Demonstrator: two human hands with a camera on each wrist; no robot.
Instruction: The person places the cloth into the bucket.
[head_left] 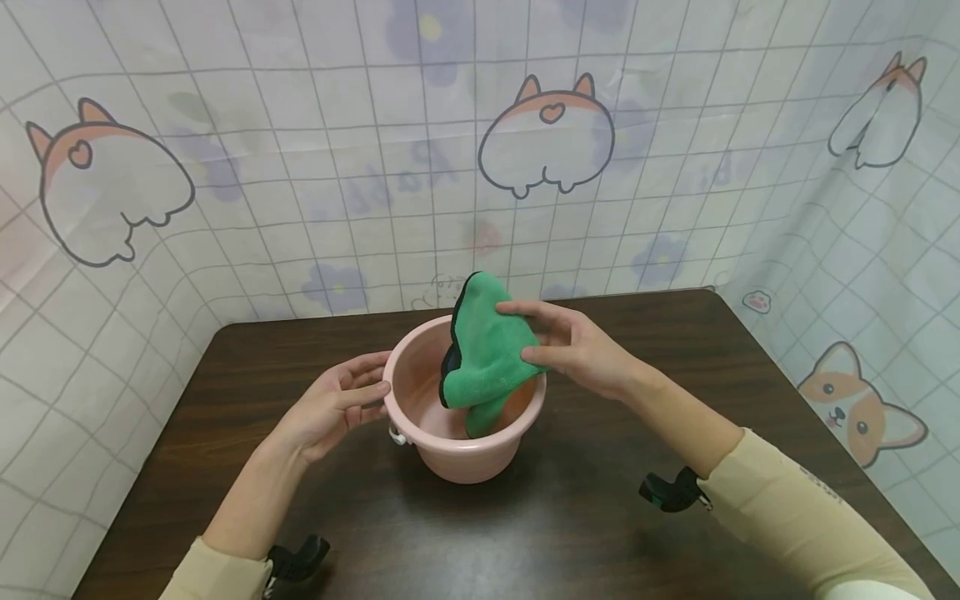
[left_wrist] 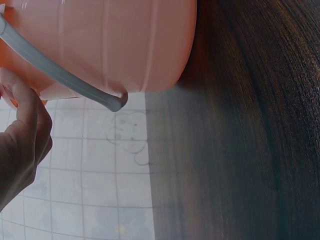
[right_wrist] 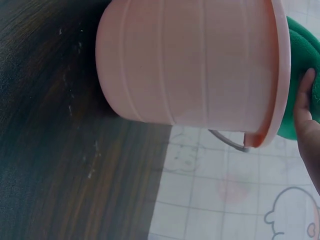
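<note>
A pink bucket (head_left: 465,462) stands upright on the dark wooden table, and its grey handle (left_wrist: 67,75) hangs down along the outside. My left hand (head_left: 333,404) holds the bucket's rim at the left with thumb and bent fingers. Between the thumb and fingers of my right hand (head_left: 581,346) is a green cloth (head_left: 487,342) with black edging. The cloth sticks up above the rim, while its lower end hangs inside the bucket. In the right wrist view, a finger presses into the cloth (right_wrist: 295,85) beside the rim.
The brown table (head_left: 300,508) reaches back to a white gridded wall sheet (head_left: 360,233) printed with cartoon animals and flowers. A black device is strapped to each forearm, the left one (head_left: 300,558) and the right one (head_left: 675,490) both low over the table.
</note>
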